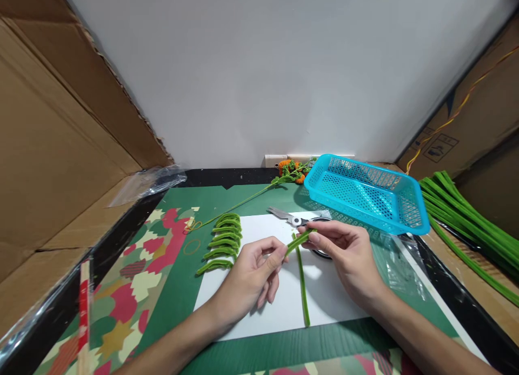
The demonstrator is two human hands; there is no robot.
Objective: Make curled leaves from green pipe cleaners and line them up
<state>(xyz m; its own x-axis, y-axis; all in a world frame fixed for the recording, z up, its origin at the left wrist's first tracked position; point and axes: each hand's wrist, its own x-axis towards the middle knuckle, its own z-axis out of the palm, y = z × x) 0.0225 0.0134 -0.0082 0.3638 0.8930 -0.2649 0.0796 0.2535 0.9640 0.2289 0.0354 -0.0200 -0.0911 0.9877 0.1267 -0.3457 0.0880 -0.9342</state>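
Note:
Between my hands is a short green pipe cleaner (299,241), tilted up to the right. My left hand (259,267) pinches its lower end, and my right hand (344,253) pinches the upper end between thumb and fingers. Below it, a longer green pipe cleaner (303,288) lies on the white paper (271,307). Scissors (286,216) with dark handles rest behind my right hand, which partly hides them. Left of my left hand, several curved green pipe cleaner pieces (225,239) lie in a column at the paper's edge.
A blue perforated basket (365,193) stands at the back right. Long green pipe cleaners (466,223) lie in a bundle at far right. An orange flower (290,168) with a green stem lies at the back. Cardboard (60,120) borders the left; a wall (251,77) rises behind.

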